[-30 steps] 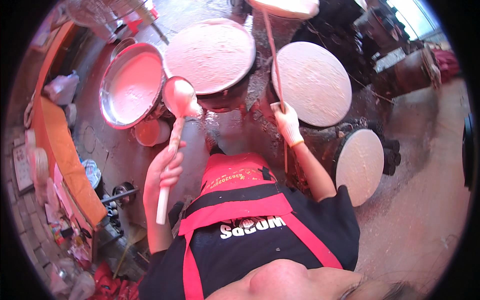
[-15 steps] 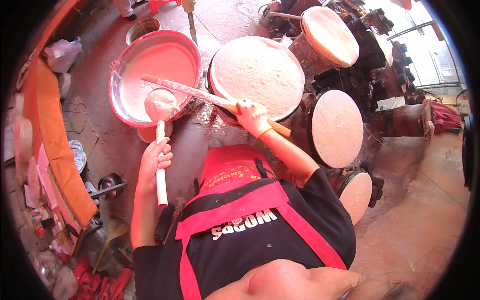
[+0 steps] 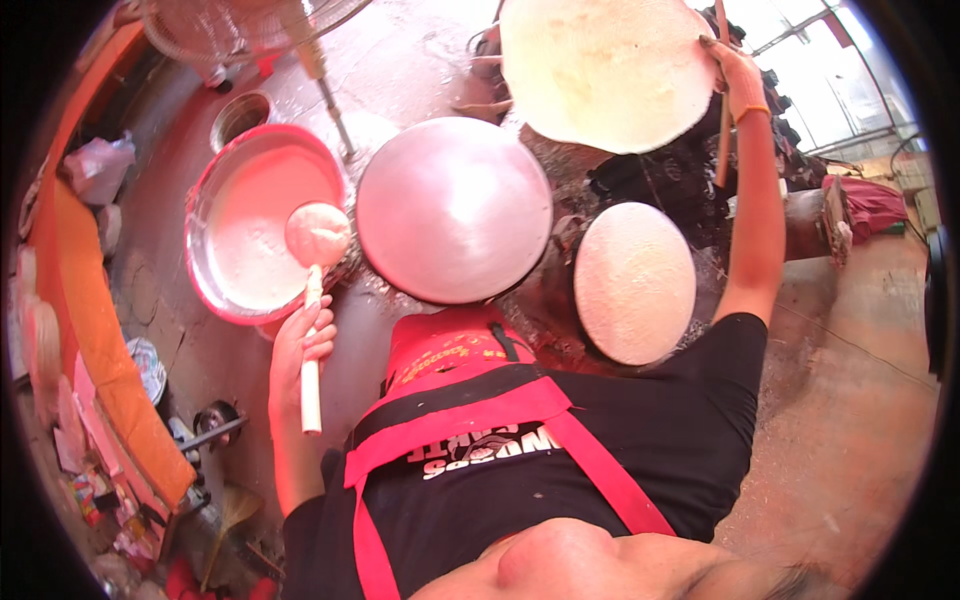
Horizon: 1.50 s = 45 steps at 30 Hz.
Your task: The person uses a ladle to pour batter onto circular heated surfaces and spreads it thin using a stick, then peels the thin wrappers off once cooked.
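Observation:
My left hand (image 3: 304, 338) grips a ladle (image 3: 312, 380) by its pale handle. The ladle's round bowl, coated with batter, is over the near right side of a basin (image 3: 197, 270) of pale batter (image 3: 262, 190) with a pinkish-red rim. At the upper right, my right hand (image 3: 738, 75) pinches the edge of a large, thin round pancake (image 3: 610, 75), which hangs spread out. A long stick (image 3: 724, 125) is beside that hand; whether the fingers also hold it is hard to see. The round griddle (image 3: 455, 210) before me is bare and shiny.
Another round griddle with a pale pancake (image 3: 635, 285) on it stands to the right. A fan (image 3: 250, 25) on a pole is at the top left. An orange-covered bench (image 3: 110, 370) with clutter runs along the left. A small bucket (image 3: 240, 118) stands behind the basin.
The pancake has come off the middle griddle, and my right hand has swung far up and right, holding it. The ladle stays in my left hand over the basin. The view has shifted.

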### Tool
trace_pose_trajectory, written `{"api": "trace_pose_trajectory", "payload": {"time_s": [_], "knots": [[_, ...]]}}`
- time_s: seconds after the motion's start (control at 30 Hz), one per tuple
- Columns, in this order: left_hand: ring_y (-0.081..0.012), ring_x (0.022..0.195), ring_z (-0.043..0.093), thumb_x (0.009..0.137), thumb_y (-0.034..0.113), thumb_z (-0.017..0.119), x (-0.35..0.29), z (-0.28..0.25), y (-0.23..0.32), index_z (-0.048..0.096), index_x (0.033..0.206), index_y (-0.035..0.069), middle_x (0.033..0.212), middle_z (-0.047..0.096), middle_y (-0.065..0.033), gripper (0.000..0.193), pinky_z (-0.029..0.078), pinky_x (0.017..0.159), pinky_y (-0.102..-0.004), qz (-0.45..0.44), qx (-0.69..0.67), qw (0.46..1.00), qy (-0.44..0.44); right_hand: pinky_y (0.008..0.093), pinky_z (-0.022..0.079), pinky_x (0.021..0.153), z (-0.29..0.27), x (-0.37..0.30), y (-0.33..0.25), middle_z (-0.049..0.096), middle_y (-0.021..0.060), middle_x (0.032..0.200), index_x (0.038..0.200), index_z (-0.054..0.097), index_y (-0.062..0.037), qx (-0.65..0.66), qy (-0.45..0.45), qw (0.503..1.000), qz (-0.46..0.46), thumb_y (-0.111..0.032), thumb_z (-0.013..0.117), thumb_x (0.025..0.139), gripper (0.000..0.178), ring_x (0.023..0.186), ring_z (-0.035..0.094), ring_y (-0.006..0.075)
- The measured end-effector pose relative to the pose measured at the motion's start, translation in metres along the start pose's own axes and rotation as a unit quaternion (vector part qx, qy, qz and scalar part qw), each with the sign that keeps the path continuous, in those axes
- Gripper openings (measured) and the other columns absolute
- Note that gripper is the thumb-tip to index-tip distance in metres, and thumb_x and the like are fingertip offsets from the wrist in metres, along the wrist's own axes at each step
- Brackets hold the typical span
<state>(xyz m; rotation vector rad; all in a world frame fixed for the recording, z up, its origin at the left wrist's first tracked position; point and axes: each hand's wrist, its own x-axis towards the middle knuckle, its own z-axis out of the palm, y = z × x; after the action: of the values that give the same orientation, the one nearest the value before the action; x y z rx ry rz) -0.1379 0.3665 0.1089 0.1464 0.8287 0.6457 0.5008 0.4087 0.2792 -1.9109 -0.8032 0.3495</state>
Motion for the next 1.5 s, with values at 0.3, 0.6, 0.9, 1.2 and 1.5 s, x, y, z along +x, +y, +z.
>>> {"api": "trace_pose_trajectory", "payload": {"time_s": [0.3, 0.6, 0.9, 1.2, 1.5], "knots": [[-0.0034, 0.048, 0.033, 0.099, 0.009, 0.038, 0.013, 0.104, -0.055, 0.041, 0.115, -0.006, 0.074, 0.037, -0.0015, 0.023, 0.029, 0.036, -0.015, 0.043, -0.063, 0.997, 0.018, 0.0243, 0.03, 0.037, 0.015, 0.117, 0.262, 0.053, 0.0009, 0.07, 0.086, 0.057, -0.0028, 0.397, 0.178, 0.882, 0.184, -0.01, 0.065, 0.084, 0.011, 0.042, 0.036, 0.0096], [-0.002, 0.047, 0.032, 0.098, 0.01, 0.041, 0.007, 0.186, -0.084, 0.04, 0.12, -0.006, 0.074, 0.037, -0.0007, 0.027, 0.028, 0.034, -0.0147, 0.07, 0.034, 0.994, 0.079, 0.0361, 0.052, 0.07, 0.091, 0.083, 0.344, 0.067, 0.018, 0.097, 0.099, 0.066, 0.0017, 0.052, 0.281, 0.897, 0.339, -0.04, 0.067, 0.078, 0.047, 0.084, 0.067, 0.0267], [-0.0021, 0.04, 0.032, 0.094, 0.014, 0.048, 0.06, 0.217, -0.094, 0.042, 0.12, 0.005, 0.074, 0.042, 0.0014, 0.027, 0.026, 0.032, -0.0167, -0.055, 0.341, 0.938, 0.018, 0.0284, 0.036, 0.036, 0.069, -0.03, 0.32, 0.047, -0.0016, 0.061, 0.096, 0.06, -0.0086, 0.44, 0.188, 0.85, 0.219, -0.027, 0.06, 0.089, 0.02, 0.042, 0.041, 0.01], [-0.0419, 0.076, 0.057, 0.075, 0.01, 0.057, 0.251, 0.116, -0.108, 0.057, 0.087, 0.001, 0.078, 0.056, -0.0242, 0.015, 0.044, 0.065, -0.0455, 0.376, 0.785, 0.488, -0.064, 0.0305, 0.046, 0.051, 0.136, -0.364, 0.252, 0.054, 0.0038, 0.072, 0.137, 0.044, -0.014, 0.054, 0.052, 0.996, -0.042, -0.021, 0.048, 0.095, 0.043, 0.06, 0.057, 0.0159], [-0.0375, 0.076, 0.057, 0.074, 0.004, 0.055, 0.217, 0.102, -0.046, 0.058, 0.08, 0.006, 0.079, 0.056, -0.0138, 0.007, 0.044, 0.065, -0.0469, 0.561, 0.682, 0.464, -0.064, 0.0408, 0.048, 0.085, 0.245, -0.464, 0.218, 0.056, 0.0217, 0.12, 0.132, 0.05, -0.0195, -0.031, 0.063, 0.986, 0.152, -0.023, 0.052, 0.09, 0.042, 0.102, 0.059, 0.038]]}}
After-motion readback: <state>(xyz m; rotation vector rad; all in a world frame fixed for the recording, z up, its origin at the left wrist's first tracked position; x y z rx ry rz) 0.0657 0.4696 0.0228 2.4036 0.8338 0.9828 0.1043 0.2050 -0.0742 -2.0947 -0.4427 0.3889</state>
